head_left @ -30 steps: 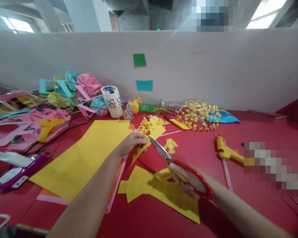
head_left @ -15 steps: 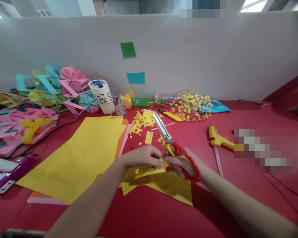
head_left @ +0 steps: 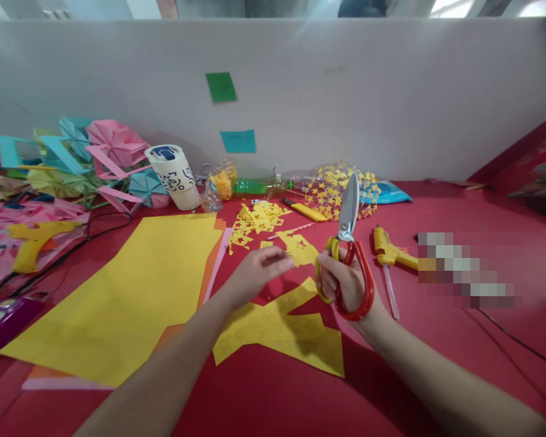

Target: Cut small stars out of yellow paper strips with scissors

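My right hand (head_left: 346, 279) is wrapped round the red and yellow handles of a pair of scissors (head_left: 348, 218). Their blades are together and point up, away from me. My left hand (head_left: 264, 273) hovers to the left with its fingers apart. Just beyond its fingertips is a scrap of yellow paper (head_left: 300, 250) with star-shaped holes; whether they touch is hard to see. Below both hands lie overlapping pieces of yellow paper (head_left: 273, 331) with angular cut edges. Farther back is a pile of yellow paper scraps and cut stars (head_left: 259, 218).
Yellow sheets (head_left: 164, 273) over orange and pink ones lie left. Behind are a white cup (head_left: 175, 179), green bottle (head_left: 255, 186), box cutter (head_left: 309, 211) and star-covered clear plastic (head_left: 341, 191). Glue guns lie right (head_left: 391, 249) and left (head_left: 36, 240), with cords; folded paper shapes (head_left: 118, 145) fill the left back.
My hands have moved apart. The right hand has raised the scissors and turned them upright. A scrap with star holes now shows beyond my left fingertips. The view has shifted slightly right.
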A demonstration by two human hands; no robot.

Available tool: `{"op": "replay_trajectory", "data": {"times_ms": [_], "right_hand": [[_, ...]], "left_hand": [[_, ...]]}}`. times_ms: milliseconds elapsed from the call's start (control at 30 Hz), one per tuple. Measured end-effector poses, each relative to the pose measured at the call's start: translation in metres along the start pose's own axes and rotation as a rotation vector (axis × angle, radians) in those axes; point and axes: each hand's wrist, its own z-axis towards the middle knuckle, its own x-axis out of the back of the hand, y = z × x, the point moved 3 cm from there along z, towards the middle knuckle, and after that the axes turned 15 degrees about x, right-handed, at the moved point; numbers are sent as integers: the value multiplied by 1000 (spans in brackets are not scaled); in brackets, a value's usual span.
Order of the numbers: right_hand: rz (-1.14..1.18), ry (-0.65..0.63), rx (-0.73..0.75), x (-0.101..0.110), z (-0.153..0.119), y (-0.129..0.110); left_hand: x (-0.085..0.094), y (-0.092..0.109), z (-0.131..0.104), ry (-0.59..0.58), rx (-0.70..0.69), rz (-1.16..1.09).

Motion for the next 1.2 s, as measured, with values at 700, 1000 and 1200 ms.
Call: {"op": "replay_trajectory", "data": {"times_ms": [700, 1000, 1200], "right_hand": [[-535, -501, -28, 9, -5, -12], [-682, -754, -25, 15, -8, -10], [-550, -753, -120, 10, -12, -14]], "left_hand": [[17, -5, 4, 162, -132, -281], [31, -3, 2, 367, -229, -388], [29, -1, -1, 363, -253, -323]]}}
